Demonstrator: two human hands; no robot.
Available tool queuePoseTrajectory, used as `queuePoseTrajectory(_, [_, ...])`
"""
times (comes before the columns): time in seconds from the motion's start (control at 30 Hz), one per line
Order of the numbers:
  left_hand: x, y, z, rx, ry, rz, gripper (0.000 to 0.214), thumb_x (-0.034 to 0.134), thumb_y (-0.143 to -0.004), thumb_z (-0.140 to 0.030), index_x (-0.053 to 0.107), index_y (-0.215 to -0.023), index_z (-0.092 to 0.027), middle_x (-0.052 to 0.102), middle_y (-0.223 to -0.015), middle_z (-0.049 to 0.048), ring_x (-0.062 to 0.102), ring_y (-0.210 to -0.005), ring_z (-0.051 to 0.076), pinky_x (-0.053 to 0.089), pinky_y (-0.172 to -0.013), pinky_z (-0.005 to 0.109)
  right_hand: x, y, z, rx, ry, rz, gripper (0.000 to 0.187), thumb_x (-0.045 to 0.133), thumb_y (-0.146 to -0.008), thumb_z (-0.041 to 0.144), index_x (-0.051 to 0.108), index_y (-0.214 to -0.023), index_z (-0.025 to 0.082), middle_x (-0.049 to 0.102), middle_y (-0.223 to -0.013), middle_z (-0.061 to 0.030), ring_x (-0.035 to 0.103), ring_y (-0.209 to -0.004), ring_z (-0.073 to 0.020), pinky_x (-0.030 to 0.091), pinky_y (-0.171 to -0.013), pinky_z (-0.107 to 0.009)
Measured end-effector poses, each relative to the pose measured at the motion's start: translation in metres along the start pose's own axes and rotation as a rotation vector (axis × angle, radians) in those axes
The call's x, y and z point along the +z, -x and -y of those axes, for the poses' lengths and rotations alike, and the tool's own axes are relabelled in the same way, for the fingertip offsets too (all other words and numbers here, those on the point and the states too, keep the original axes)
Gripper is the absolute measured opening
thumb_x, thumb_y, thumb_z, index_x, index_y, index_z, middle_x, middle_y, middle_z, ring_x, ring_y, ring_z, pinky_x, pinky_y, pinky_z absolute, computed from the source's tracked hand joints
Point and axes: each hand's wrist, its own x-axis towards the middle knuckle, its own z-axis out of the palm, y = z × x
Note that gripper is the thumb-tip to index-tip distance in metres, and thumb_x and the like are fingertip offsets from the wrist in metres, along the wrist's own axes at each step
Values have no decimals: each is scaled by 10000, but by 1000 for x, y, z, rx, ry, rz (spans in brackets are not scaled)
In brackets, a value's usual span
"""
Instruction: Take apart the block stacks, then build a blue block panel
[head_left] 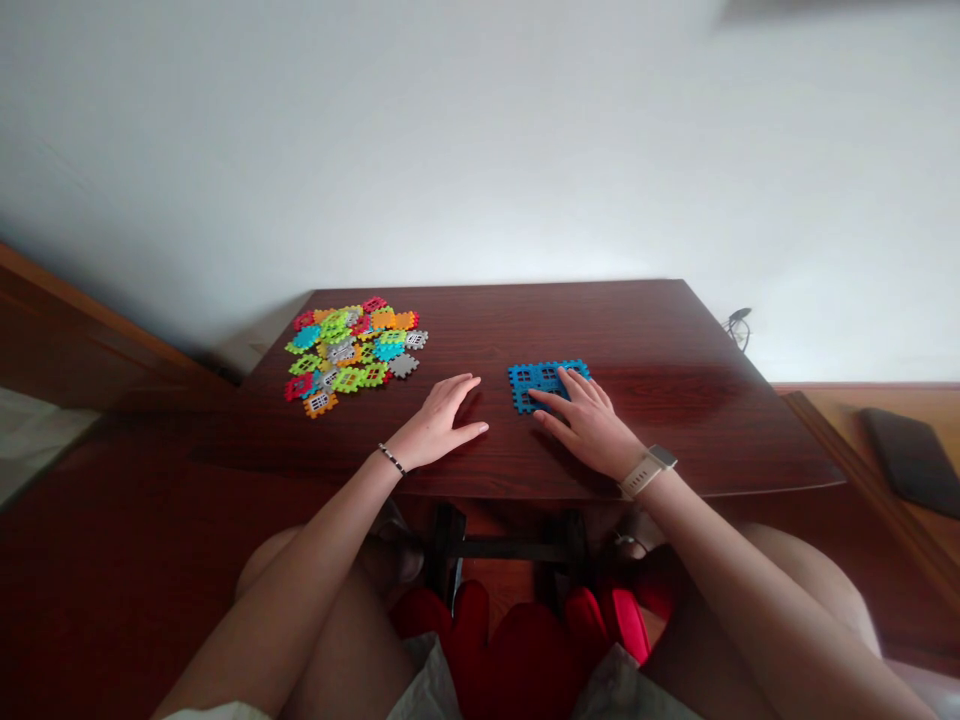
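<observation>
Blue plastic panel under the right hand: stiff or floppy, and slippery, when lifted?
Probably stiff: the blue plastic panel lies flat under the right hand and its edges look crisp. Likely light for its size, given its window cut-outs. Its toothed edges should offer a good catch, so slipping seems unlikely.

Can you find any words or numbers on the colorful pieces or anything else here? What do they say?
No words, numbers or brand names can be read. The plastic tiles show only little window shapes. The watch is too small to read anything on.
</observation>
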Motion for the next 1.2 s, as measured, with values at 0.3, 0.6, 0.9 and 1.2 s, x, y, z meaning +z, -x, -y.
queuePoseTrajectory(0.3, [0, 3, -1, -2, -12, 4, 665, 685, -1019, -492, 451, -1600, -268, 478, -1668, 164, 434, -1581, 335, 368, -1328, 588, -17, -4, -81, 63, 61, 33, 526, 393, -1128, 585, 629, -1564, 409, 429, -1760, -72, 369, -1635, -395, 298, -1318, -667])
queuePoseTrajectory(0.6, [2, 2, -1, 1, -23, 7, 665, 683, -1018, -497, 451, -1598, -271, 484, -1662, 166, 436, -1574, 339, 376, -1321, 589, -33, 4, -134, 102, 49, -100, 624, 387, -1111, 602, 657, -1548, 247, 551, -1629, -182, 458, -1555, -402, 381, -1287, -623])
queuePoseTrajectory(0.9, [6, 2, 2, 16, -61, -22, 622, 673, -1031, -490, 483, -1585, -281, 511, -1639, 155, 448, -1566, 339, 381, -1317, 601, -21, 8, -87, 119, 107, -68, 608, 377, -1105, 621, 662, -1533, 297, 557, -1618, -164, 530, -1446, -430, 468, -1173, -663])
queuePoseTrajectory(1.2, [7, 4, 4, 33, -80, -21, 610, 668, -1042, -476, 481, -1581, -259, 502, -1642, 163, 442, -1566, 333, 376, -1318, 589, -30, 8, -152, 327, 132, -78, 672, 352, -1096, 657, 630, -1540, 236, 541, -1656, -168, 508, -1520, -383, 393, -1259, -595])
